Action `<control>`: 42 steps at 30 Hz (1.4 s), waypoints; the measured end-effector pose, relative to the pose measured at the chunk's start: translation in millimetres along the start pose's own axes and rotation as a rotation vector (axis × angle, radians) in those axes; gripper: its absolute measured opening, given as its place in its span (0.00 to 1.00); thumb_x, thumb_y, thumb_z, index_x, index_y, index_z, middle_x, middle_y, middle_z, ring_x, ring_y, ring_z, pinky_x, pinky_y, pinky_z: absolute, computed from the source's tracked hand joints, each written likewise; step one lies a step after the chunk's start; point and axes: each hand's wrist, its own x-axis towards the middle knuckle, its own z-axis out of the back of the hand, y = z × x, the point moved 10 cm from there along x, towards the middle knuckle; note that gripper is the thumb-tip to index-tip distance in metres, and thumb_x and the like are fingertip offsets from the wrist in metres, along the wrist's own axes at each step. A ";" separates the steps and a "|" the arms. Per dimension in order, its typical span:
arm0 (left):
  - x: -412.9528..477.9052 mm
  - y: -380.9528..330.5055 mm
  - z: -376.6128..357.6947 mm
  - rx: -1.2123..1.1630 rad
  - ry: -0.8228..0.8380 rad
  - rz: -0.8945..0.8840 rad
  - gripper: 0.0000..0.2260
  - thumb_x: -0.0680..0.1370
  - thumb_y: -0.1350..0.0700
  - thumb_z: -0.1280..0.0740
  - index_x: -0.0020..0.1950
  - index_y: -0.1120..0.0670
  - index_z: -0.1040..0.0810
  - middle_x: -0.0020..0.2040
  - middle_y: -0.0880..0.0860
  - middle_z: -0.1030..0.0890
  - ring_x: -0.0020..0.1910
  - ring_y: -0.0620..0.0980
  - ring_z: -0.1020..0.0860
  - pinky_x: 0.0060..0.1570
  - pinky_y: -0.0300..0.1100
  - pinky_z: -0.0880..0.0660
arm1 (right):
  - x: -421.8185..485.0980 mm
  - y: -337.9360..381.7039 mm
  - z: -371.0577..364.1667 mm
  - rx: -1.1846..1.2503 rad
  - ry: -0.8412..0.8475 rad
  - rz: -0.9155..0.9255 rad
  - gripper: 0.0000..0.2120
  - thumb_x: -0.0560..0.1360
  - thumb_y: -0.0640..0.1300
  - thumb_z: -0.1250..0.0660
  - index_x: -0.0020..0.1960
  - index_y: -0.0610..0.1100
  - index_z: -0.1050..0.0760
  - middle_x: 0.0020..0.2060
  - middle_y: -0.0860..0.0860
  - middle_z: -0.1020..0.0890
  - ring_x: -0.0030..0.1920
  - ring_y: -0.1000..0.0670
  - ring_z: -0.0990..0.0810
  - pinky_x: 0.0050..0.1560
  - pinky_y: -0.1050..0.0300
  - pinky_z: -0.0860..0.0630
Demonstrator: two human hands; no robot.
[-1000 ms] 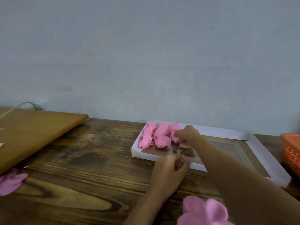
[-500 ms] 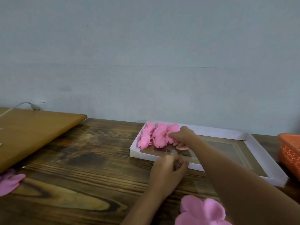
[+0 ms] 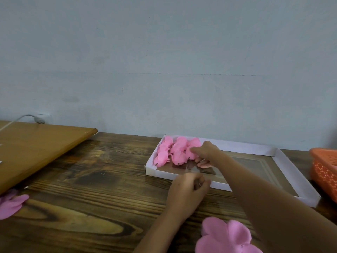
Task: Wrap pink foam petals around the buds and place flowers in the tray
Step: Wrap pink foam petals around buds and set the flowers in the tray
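Inside the white tray (image 3: 255, 149), just left of the right hand (image 3: 207, 152), pink flowers (image 3: 179, 152) are clustered. The nearest is touched by its fingertips (image 3: 193, 149); grip not discernible. Beside the tray's near wall, the left hand (image 3: 186, 194) is rested on the counter (image 3: 91, 179), curled, contents unclear.

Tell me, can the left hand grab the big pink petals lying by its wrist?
Probably yes. The pink petals lie uncovered on the table right beside the wrist of the left hand, so pulling back should reach them. The right forearm passes close on their right and might get bumped.
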 end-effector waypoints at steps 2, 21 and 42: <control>-0.1 -0.7 -0.4 -0.003 0.004 -0.007 0.17 0.81 0.47 0.31 0.37 0.56 0.24 0.33 0.55 0.22 0.36 0.51 0.24 0.42 0.52 0.26 | -2.1 -0.5 0.3 -0.001 0.018 -0.003 0.14 0.80 0.49 0.33 0.48 0.37 0.25 0.41 0.42 0.16 0.33 0.46 0.18 0.35 0.54 0.17; -17.4 -30.8 -27.0 -0.536 0.475 -0.079 0.05 0.75 0.52 0.21 0.49 0.49 0.12 0.43 0.47 0.13 0.40 0.41 0.19 0.38 0.32 0.26 | -304.5 -35.4 211.9 -0.553 -0.372 0.491 0.15 0.70 0.74 0.41 0.51 0.70 0.25 0.43 0.69 0.17 0.43 0.62 0.17 0.44 0.52 0.20; -37.0 -35.9 -42.1 -0.426 0.775 -0.070 0.14 0.72 0.59 0.19 0.56 0.52 0.13 0.49 0.51 0.14 0.48 0.48 0.18 0.50 0.42 0.22 | -320.8 -152.8 173.3 -0.563 -0.355 0.442 0.15 0.74 0.77 0.43 0.58 0.78 0.30 0.49 0.63 0.17 0.44 0.55 0.14 0.39 0.52 0.15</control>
